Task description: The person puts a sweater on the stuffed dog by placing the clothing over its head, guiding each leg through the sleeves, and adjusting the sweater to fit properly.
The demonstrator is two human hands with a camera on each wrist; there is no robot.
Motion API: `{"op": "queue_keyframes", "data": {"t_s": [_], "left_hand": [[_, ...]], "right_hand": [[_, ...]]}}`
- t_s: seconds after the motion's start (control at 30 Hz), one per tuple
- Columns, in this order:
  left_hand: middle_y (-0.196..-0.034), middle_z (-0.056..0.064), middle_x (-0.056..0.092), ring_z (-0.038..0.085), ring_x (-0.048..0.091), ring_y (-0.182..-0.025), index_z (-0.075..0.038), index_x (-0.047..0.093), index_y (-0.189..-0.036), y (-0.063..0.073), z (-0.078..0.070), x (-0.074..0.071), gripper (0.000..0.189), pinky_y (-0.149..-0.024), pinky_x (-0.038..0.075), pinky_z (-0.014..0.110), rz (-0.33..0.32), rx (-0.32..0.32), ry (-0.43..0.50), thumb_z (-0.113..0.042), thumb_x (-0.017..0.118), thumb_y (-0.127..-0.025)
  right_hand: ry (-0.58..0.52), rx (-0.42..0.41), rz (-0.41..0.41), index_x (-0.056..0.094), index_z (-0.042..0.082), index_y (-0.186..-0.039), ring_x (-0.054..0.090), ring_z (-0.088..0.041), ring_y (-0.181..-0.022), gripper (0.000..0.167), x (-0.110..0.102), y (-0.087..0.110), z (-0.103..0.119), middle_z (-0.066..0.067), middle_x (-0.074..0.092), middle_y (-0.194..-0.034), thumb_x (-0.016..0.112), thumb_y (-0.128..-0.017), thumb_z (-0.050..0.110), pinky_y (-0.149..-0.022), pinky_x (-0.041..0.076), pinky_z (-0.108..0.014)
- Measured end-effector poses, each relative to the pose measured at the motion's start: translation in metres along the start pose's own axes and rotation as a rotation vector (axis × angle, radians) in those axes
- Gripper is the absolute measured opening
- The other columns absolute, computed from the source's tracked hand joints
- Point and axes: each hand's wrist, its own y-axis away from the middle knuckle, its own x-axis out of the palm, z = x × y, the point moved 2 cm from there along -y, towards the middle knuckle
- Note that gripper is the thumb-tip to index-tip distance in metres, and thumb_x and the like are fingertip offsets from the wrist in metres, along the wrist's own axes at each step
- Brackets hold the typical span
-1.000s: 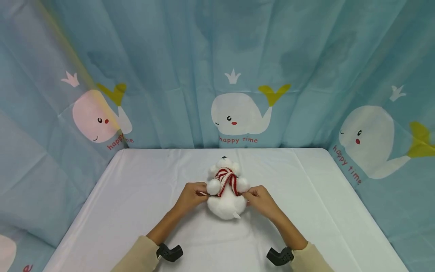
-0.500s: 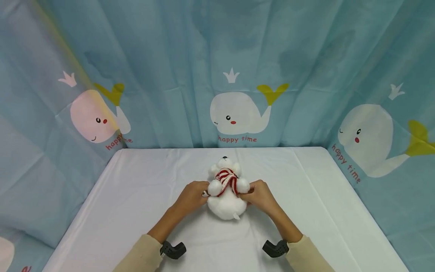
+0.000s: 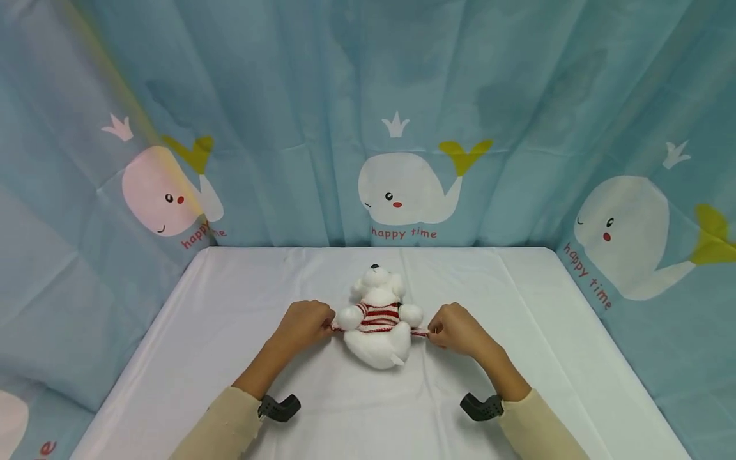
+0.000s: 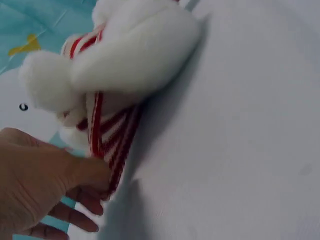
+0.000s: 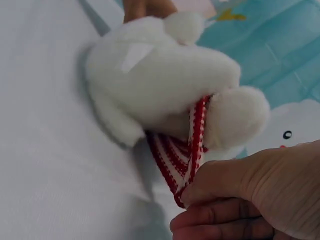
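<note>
A white plush bear (image 3: 377,348) is on the white table, its dark nose toward the back and a small tail or tag at its near end. It wears a red-and-white striped knit sweater (image 3: 382,316), spread flat across its body between the round white paws. My left hand (image 3: 305,321) pinches the sweater's hem on the left; in the left wrist view the hem (image 4: 115,140) is drawn into a taut point at the thumb. On the other side my right hand (image 3: 460,329) pinches the opposite hem (image 5: 175,160), pulled outward likewise. The fingertips' undersides are hidden.
A white cloth covers the table (image 3: 368,415), whose back edge meets a light-blue curtain (image 3: 287,128) printed with whales. Black wrist devices (image 3: 280,407) sit at the cuffs of the beige sleeves (image 3: 227,425).
Both hands have moved outward, away from the bear, stretching the hem to either side. The striped knit, earlier bunched and folded near the neck, now lies lower and flatter over the body.
</note>
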Motion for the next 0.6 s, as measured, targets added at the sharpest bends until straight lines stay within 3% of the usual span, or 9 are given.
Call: {"op": "queue_keyframes", "data": {"t_s": [0.1, 0.17, 0.23, 0.33, 0.4, 0.47, 0.6], "left_hand": [[-0.060, -0.017, 0.045, 0.003, 0.040, -0.057, -0.027, 0.055, -0.063, 0.002, 0.003, -0.003, 0.034, -0.051, 0.033, 0.024, 0.026, -0.015, 0.106, -0.018, 0.083, -0.080], [-0.069, -0.016, 0.057, 0.003, 0.051, -0.064, -0.026, 0.064, -0.073, 0.001, 0.001, -0.004, 0.021, -0.055, 0.042, 0.024, 0.048, 0.001, 0.261, -0.016, 0.079, -0.084], [-0.086, -0.010, 0.068, 0.007, 0.062, -0.076, -0.020, 0.072, -0.094, -0.002, -0.001, -0.005, 0.009, -0.064, 0.051, 0.026, 0.062, 0.020, 0.466, -0.012, 0.074, -0.090], [-0.116, 0.006, 0.071, 0.019, 0.070, -0.096, -0.011, 0.067, -0.127, -0.008, -0.003, -0.005, 0.031, -0.077, 0.057, 0.033, 0.058, -0.011, 0.785, -0.001, 0.061, -0.097], [-0.128, 0.014, 0.066, 0.027, 0.069, -0.106, -0.007, 0.060, -0.138, -0.013, -0.005, -0.005, 0.040, -0.082, 0.058, 0.035, 0.027, -0.054, 0.940, 0.003, 0.054, -0.100], [-0.134, 0.017, 0.063, 0.030, 0.067, -0.112, -0.005, 0.060, -0.139, -0.019, -0.007, -0.003, 0.041, -0.085, 0.057, 0.033, -0.008, -0.099, 1.035, 0.005, 0.050, -0.100], [-0.136, 0.019, 0.061, 0.027, 0.067, -0.112, 0.001, 0.065, -0.131, -0.029, -0.012, 0.004, 0.036, -0.088, 0.053, 0.026, -0.043, -0.144, 1.126, 0.007, 0.052, -0.098]], "right_hand": [[0.056, -0.029, -0.014, 0.079, 0.010, -0.070, 0.046, 0.001, -0.050, 0.016, 0.004, 0.002, -0.003, 0.012, 0.061, -0.056, 0.076, -0.083, 0.000, -0.047, 0.039, -0.021], [0.050, -0.049, -0.019, 0.081, 0.011, -0.077, 0.051, 0.003, -0.056, 0.010, 0.007, 0.001, -0.004, 0.012, 0.067, -0.064, 0.078, -0.084, 0.005, -0.052, 0.045, -0.021], [0.008, -0.061, -0.015, 0.082, 0.011, -0.082, 0.055, 0.002, -0.060, 0.006, 0.008, 0.000, -0.004, 0.012, 0.070, -0.070, 0.079, -0.086, 0.008, -0.055, 0.048, -0.022], [-0.057, -0.050, 0.002, 0.081, 0.011, -0.087, 0.058, -0.001, -0.063, 0.004, 0.004, -0.002, -0.001, 0.010, 0.071, -0.074, 0.078, -0.089, 0.009, -0.056, 0.049, -0.024], [-0.064, -0.029, -0.013, 0.081, 0.009, -0.091, 0.059, -0.002, -0.065, 0.005, -0.001, -0.003, 0.002, 0.009, 0.072, -0.076, 0.076, -0.090, 0.007, -0.057, 0.049, -0.024], [-0.038, -0.010, -0.090, 0.081, 0.008, -0.094, 0.059, -0.003, -0.068, 0.009, -0.008, -0.004, 0.009, 0.007, 0.072, -0.078, 0.074, -0.090, 0.004, -0.058, 0.048, -0.025], [0.024, -0.016, -0.368, 0.079, 0.006, -0.101, 0.059, -0.008, -0.069, 0.014, -0.020, -0.007, 0.036, 0.002, 0.071, -0.083, 0.069, -0.092, 0.002, -0.059, 0.050, -0.027]]}}
